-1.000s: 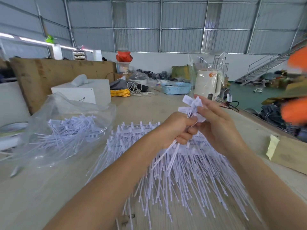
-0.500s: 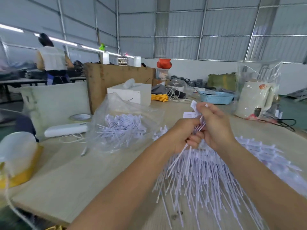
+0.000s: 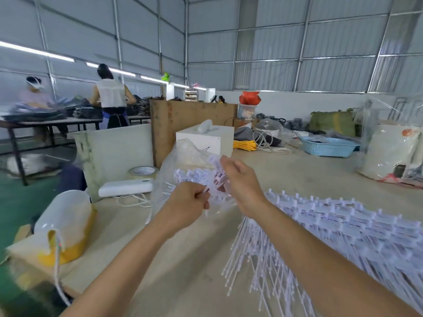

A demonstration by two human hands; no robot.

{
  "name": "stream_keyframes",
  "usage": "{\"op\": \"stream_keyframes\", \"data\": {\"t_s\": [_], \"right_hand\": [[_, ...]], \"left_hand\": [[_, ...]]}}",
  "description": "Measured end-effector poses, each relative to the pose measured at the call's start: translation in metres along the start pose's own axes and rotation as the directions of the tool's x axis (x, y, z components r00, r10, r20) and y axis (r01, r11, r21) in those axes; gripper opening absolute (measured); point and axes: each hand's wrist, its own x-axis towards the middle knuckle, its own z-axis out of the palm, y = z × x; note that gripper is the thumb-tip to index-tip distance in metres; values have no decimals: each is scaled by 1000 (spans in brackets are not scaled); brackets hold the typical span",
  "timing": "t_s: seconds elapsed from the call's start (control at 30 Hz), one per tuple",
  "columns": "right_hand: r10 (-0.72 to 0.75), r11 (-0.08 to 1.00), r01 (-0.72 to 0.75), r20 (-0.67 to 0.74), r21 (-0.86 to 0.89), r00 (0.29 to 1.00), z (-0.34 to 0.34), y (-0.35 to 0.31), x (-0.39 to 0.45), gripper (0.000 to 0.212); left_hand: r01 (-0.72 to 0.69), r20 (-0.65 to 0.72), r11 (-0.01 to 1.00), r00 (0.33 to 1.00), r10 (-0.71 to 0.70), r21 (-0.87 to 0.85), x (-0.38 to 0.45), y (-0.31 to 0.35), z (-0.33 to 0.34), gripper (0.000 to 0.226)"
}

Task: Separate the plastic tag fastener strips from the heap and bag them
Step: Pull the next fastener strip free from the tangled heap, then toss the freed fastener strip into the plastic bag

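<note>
We now work over the clear, crumpled plastic bag (image 3: 183,154), which stands open on the pale worktable (image 3: 286,175) to the left of the heap. One second ago both hands held a separated strip above the heap of white plastic tag fastener strips (image 3: 343,229); half a second ago they were already travelling left; at present they sit at the bag mouth.

Our left hand (image 3: 190,202) is clenched around the thin stems of the separated white fastener strip (image 3: 217,181), with the stem ends protruding below the fist. Our right hand (image 3: 238,179) has its fingers curled toward the paddle end of the same strip; blur prevents us from confirming a firm pinch, but contact appears maintained.

The strip lies between the two hands, against the bag opening and overlapping the white strips already inside the bag (image 3: 190,175). We cannot tell whether its head end has crossed the rim.

Meaning for the task: separation of this strip appears complete, and the transfer is at its final stage. We judge that insertion and release remain. The heap to the right remains large, so many cycles are outstanding. Stems may snag on the loose film during insertion
</note>
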Motion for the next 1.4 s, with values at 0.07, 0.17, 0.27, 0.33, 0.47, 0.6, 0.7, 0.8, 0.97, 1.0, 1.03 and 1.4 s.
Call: {"op": "stream_keyframes", "data": {"t_s": [0.07, 0.17, 0.27, 0.33, 0.47, 0.6, 0.7, 0.8, 0.97, 1.0, 1.03, 1.4], "right_hand": [[12, 984, 1, 71, -180, 997, 6, 7, 8, 43], [-31, 795, 136, 184, -591, 982, 3, 14, 17, 51], [33, 253, 313, 332, -915, 943, -2, 16, 22, 39], [77, 19, 345, 346, -938, 935, -3, 15, 22, 25], [97, -58, 373, 367, -926, 925, -5, 16, 25, 13], [107, -42, 358, 352, -933, 930, -9, 21, 30, 13], [107, -69, 331, 323, -941, 940, -11, 24, 33, 13], [120, -59, 275, 266, -960, 956, -15, 25, 37, 15], [154, 19, 176, 177, -984, 972, -18, 30, 42, 64], [154, 24, 176, 178, -984, 972, -18, 30, 42, 67], [153, 33, 178, 181, -984, 972, -19, 31, 43, 65], [-117, 308, 360, 341, -881, 933, -53, 23, 4, 28]], "left_hand": [[30, -67, 995, 998, -23, 100, 14, -11, -11, 29], [175, -129, 971, 980, -155, 161, 47, -29, -21, 26], [221, -100, 956, 974, -205, 194, 77, -36, -17, 13], [236, -48, 944, 972, -231, 230, 93, -31, -6, 22], [188, -80, 886, 982, -170, 424, 117, -27, 24, 20], [188, -92, 780, 982, -167, 597, 134, -40, 52, 30], [141, -9, 687, 982, -191, 713, 135, -52, 69, 48], [116, -19, 551, 984, -178, 827, 138, -63, 73, 50], [132, -57, 426, 981, -184, 895, 134, -67, 63, 48], [111, -42, 418, 985, -170, 902, 133, -66, 64, 48], [96, -31, 428, 987, -156, 899, 131, -63, 64, 47], [-78, -4, 477, 986, 168, 875, 75, 20, 52, 34]]}}
